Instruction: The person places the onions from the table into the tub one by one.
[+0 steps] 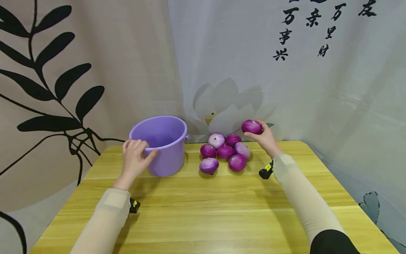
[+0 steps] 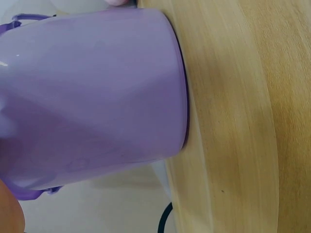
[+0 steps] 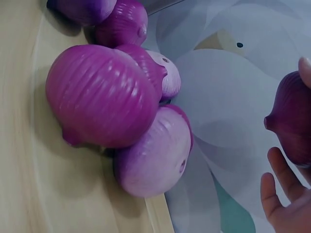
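Note:
My left hand (image 1: 134,158) grips the near rim of a purple bucket (image 1: 168,158), thumb outside and fingers over the edge. The bucket stands upright on the table; its inner floor is hidden from the head view. On the right, my right hand (image 1: 264,135) holds a red onion (image 1: 252,127) raised above the table's back edge, pinched between thumb and fingers. In the right wrist view that onion (image 3: 294,119) shows its pointed end. Between the hands lies a cluster of several red onions (image 1: 225,151), some dark and glossy, others paler.
The wooden table (image 1: 203,211) ends just behind the onions, against a printed curtain (image 1: 222,70). Nearest the front of the cluster lies one onion (image 1: 209,165), a little left of another dark onion (image 1: 237,163). Small black wrist cameras sit on both sleeves.

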Motion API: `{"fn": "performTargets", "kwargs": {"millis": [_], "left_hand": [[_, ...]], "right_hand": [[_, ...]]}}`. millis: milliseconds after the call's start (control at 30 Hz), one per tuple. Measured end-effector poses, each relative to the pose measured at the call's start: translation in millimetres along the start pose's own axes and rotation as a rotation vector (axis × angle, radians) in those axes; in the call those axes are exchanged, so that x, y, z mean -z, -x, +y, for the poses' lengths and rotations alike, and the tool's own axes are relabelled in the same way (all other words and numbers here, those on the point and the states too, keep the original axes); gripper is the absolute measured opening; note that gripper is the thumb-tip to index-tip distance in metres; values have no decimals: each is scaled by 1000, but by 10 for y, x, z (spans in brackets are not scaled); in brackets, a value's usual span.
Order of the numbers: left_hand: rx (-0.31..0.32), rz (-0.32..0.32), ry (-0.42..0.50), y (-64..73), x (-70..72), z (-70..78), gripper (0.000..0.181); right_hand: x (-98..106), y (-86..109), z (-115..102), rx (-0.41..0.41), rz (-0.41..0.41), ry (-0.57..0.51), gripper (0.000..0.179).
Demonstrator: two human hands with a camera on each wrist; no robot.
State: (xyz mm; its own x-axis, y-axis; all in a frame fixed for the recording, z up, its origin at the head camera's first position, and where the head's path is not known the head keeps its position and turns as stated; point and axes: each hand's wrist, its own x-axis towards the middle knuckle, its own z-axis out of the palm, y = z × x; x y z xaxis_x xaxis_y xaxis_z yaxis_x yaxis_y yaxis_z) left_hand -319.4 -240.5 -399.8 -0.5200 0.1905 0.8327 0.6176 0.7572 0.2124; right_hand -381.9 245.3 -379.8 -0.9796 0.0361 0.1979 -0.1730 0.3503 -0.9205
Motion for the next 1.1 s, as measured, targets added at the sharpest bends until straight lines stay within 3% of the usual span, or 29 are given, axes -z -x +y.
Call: {"fn": "performTargets", "kwargs": {"millis": [600,1100], "left_hand": [[0,-2,-5,0,0,-16,54],[-3,-1,-15,1,2,-3,53]], "right_hand": [[-116,-40,-218,26,-6,-21,92],[-226,-71,-261,37,-11,-7,94]]}}
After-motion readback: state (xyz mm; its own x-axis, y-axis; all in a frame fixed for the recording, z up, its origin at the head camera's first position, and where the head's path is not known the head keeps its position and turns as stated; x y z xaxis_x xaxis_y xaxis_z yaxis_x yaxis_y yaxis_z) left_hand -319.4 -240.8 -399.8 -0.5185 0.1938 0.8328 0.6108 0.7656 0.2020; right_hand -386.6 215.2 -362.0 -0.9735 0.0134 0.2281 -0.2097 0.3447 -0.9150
